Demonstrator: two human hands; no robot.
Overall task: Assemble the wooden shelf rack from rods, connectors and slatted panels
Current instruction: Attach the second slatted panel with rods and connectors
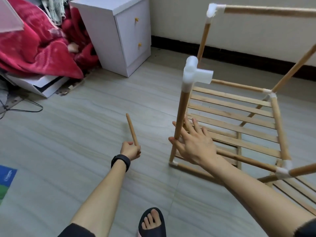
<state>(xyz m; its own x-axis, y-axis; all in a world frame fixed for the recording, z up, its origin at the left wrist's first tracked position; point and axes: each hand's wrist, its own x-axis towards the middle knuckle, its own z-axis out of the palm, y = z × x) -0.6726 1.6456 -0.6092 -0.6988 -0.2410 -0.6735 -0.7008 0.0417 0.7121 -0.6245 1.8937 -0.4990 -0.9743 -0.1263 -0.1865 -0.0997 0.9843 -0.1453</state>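
Both arms reach forward and down, one fist closed, one palm spread.
The left grip (130,149) is curled in a fist round the lower end of a loose rod (131,129). The right grip (196,144) has straight, spread fingers, its thumb and forefinger reaching past an upright rod (181,113) and touching it.

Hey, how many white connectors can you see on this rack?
5 connectors: top rear one; cap on near upright; floor corner one; far right joint; near right joint. Others may be out of frame.
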